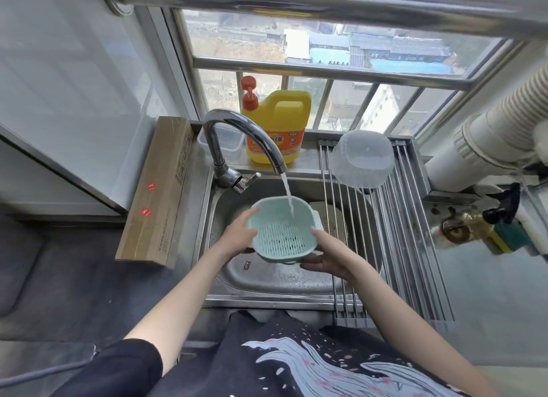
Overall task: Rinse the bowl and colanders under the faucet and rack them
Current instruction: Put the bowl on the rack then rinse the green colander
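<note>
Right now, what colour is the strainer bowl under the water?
Pale mint green colander, with slotted holes; the head view shows it, held in both hands.

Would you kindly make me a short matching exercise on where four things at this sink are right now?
Things:
1. mint green colander
2. translucent bowl
3. yellow detergent jug
4. cardboard box

Places:
A. upside down on the roll-up rack
B. on the ledge behind the faucet
C. held in both hands under the running water
D. lying on the counter left of the sink

Pairs: 1-C, 2-A, 3-B, 4-D. The left hand and the right hand grip the colander's opposite sides.
</note>
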{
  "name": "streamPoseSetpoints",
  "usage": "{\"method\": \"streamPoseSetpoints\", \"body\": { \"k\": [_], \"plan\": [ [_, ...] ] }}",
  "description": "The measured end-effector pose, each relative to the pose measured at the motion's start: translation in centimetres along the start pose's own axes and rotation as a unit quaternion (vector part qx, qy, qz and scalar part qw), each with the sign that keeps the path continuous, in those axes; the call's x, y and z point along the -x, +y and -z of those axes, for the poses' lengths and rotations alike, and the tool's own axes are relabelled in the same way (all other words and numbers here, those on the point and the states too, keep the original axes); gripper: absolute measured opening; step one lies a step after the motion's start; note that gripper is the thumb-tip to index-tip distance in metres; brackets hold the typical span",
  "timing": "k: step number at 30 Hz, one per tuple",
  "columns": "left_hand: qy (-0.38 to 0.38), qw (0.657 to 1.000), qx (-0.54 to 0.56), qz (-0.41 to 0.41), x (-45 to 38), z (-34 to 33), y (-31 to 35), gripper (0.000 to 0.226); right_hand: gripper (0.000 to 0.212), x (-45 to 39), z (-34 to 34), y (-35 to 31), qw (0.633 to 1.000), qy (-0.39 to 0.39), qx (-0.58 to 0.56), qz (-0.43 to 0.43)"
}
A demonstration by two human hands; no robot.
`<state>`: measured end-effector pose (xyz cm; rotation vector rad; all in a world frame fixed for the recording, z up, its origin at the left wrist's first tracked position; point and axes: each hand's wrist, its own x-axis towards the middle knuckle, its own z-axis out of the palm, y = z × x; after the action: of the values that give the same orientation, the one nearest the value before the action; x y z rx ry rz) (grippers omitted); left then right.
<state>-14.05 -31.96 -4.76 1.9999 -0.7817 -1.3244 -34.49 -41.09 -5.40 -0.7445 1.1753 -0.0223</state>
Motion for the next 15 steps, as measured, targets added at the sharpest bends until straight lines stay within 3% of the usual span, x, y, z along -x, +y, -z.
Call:
{"method": "streamPoseSetpoints", "body": {
  "k": [5, 7, 9, 12, 14, 15],
  "plan": [
    [0.015, 0.99, 0.009, -0.137, 1.1, -0.4, 1.2, 0.067, 0.038, 1.0, 0.2, 0.0, 0.988, 0.009, -0.096, 0.125],
    [0.067, 0.983, -0.033, -0.169, 1.2, -1.2, 1.6, 0.064, 0.048, 1.3, 0.2, -0.3, 0.98, 0.019, -0.112, 0.163],
    [0.145, 0.972, -0.043, -0.18, 1.4, -1.9, 2.0, 0.046, 0.059, 1.4, 0.2, -0.4, 0.975, 0.029, -0.098, 0.197],
    [0.194, 0.973, 0.01, -0.124, 1.3, -2.4, 2.0, 0.042, 0.079, 1.3, 0.8, -0.3, 0.969, 0.042, -0.087, 0.228],
    [0.121, 0.986, 0.109, -0.022, 1.0, -2.0, 1.9, 0.046, 0.081, 1.1, 1.2, 0.0, 0.965, 0.031, -0.122, 0.228],
    [0.051, 0.984, 0.165, 0.035, 1.0, -1.7, 1.7, 0.05, 0.08, 1.1, 1.2, 0.2, 0.964, 0.024, -0.131, 0.228]
  ]
}}
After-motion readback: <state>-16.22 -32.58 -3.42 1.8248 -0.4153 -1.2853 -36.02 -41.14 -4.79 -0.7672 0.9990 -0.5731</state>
